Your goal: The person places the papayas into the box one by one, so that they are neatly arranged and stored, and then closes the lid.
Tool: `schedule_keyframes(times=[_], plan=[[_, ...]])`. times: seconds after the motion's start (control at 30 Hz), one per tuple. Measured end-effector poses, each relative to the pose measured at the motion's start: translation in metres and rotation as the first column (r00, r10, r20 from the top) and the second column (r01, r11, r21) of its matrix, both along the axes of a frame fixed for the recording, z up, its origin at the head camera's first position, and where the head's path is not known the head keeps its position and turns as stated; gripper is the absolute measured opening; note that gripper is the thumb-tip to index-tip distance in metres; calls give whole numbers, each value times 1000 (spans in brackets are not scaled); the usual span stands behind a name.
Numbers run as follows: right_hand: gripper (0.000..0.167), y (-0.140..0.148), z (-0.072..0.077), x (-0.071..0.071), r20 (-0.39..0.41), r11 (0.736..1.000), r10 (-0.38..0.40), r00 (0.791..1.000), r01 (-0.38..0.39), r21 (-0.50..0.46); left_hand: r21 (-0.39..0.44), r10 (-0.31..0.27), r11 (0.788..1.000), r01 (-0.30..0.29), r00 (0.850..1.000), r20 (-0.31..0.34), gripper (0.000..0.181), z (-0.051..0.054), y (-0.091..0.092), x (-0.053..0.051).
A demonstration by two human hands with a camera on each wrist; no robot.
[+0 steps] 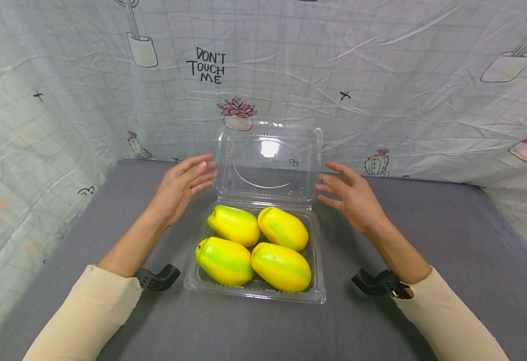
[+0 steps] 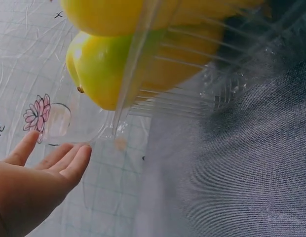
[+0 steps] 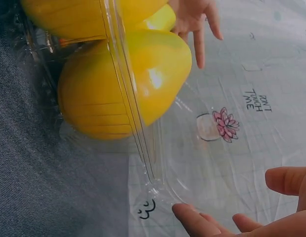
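A clear plastic clamshell box (image 1: pixel 256 294) stands on the table with its hinged lid (image 1: pixel 268 193) raised at the back. Several yellow-green papaya-like fruits (image 1: pixel 281 266) lie in the base, in two rows. Beside the lid's left edge is my left hand (image 1: pixel 177 188), its fingers loosely extended towards the plastic. On the opposite side my right hand (image 1: pixel 355 200) reaches towards the lid's right edge, fingers spread. Neither hand holds anything; whether the fingertips touch the lid, I cannot tell. In the left wrist view, a green-yellow fruit (image 2: pixel 101 69) shows above the rim of the base.
Dark grey cloth (image 1: pixel 227 331) covers the table. Behind it hangs a pale gridded curtain (image 1: pixel 286 65) with printed potted plants, close behind the raised lid. Black wrist mounts (image 1: pixel 157 278) sit by both cream sleeves (image 1: pixel 84 311).
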State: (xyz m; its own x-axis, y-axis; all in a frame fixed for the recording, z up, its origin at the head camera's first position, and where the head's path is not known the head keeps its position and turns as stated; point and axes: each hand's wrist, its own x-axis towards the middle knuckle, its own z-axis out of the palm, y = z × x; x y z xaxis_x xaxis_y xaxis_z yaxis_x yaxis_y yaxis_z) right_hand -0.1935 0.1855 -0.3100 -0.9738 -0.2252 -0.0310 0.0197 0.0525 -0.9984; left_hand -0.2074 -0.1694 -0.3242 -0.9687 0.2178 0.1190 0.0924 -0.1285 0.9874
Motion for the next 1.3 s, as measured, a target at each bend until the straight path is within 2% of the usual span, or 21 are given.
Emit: schedule_keyframes(times=[0.23,0.83,1.3], plan=[[59,-1,1,1,-27,1000,-10,1000,10,-15,-51,18,999,-18,1000,-17,56,4,0,1],[62,-6,3,6,-54,999,-37,998,37,-18,16,26,1000,-25,999,-28,55,11,4,5],[64,-9,2,11,-111,999,-23,994,26,26,-31,54,998,-55,998,-31,57,14,6,10]])
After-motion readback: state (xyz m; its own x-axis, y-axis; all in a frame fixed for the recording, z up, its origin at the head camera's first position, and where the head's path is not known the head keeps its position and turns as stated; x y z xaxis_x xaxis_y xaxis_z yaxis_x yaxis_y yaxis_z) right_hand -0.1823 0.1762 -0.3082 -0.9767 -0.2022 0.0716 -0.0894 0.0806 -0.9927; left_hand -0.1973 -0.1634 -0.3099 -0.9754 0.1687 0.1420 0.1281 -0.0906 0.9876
